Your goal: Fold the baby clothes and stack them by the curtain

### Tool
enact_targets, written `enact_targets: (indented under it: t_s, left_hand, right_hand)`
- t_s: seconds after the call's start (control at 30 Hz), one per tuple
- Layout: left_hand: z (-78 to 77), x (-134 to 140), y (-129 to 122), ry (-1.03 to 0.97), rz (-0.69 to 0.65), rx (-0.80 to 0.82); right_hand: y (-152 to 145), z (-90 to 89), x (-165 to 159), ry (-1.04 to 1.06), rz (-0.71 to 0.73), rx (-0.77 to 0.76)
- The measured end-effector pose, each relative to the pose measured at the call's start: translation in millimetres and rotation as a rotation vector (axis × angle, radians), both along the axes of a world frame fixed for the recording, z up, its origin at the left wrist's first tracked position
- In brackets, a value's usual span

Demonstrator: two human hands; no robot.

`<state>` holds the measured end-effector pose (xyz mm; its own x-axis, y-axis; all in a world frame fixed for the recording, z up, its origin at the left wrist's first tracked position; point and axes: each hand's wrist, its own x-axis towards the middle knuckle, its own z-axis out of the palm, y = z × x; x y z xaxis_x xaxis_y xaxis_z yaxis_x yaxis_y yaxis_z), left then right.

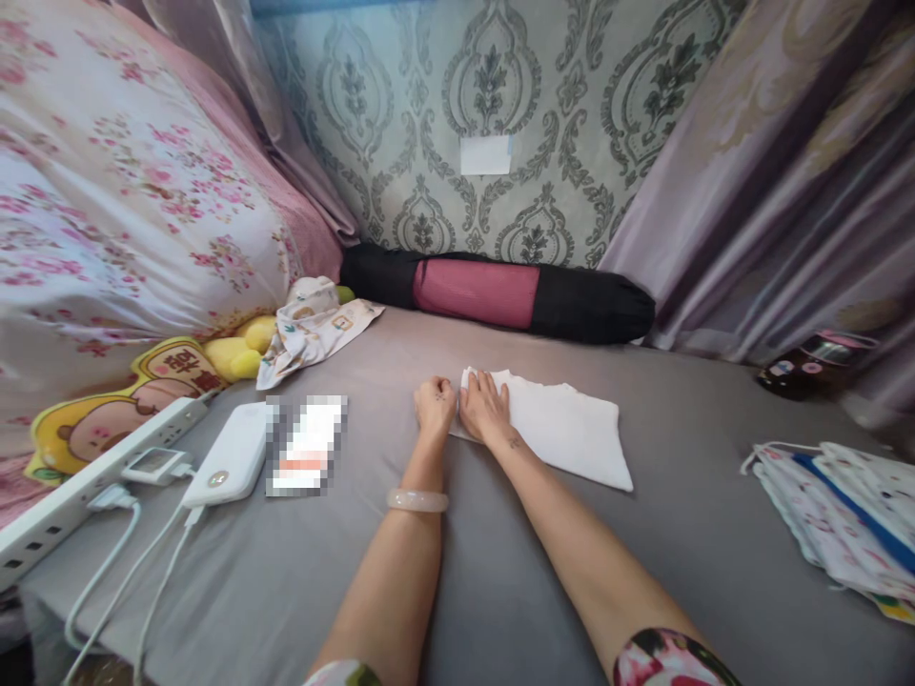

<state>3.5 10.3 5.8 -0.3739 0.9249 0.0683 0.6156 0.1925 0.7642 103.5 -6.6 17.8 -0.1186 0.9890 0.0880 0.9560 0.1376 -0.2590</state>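
A white cloth garment [572, 424], flat and folded, lies on the grey bed sheet in front of me. My right hand [486, 405] rests on its left part, palm down with the fingers stretched out. Close beside it, my left hand [436, 410] is closed, its fingers curled at the garment's left edge; the fingertips are partly hidden. A pale bangle [417, 500] circles my left wrist.
To the left are a pixelated phone-like thing [307, 446], a white power bank [233, 453] with cables, and a power strip [100, 481]. Behind lies a black and maroon roll [476, 293]. Folded cloths [836, 514] and a dark jar [807, 365] stand right.
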Motion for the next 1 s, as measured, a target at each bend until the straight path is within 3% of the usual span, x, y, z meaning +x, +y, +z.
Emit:
enact_targets:
  t_s: [0.4,0.5,0.63,0.77,1.0]
  left_hand:
    - [8.7,2,1,-0.051,-0.047,0.003]
    - [13.6,8,-2,-0.014,-0.117,0.066]
    - [15.4,23,-10,0.186,-0.298,0.175]
    - [10.5,34,-17,0.346,-0.473,0.16]
    - [3.9,31,-14,0.388,-0.508,0.096]
  right_hand:
    - [-1,-3.7,-3,-0.039,0.032,0.038]
    - [-4,2.1,4,-0.046,0.076,-0.012]
    - [-11,7.4,22,-0.077,-0.008,0.004]
    - [-15,3.8,35,-0.12,-0.019,-0.029]
    - [-13,-3.4,34,-0.075,-0.049,-0.006]
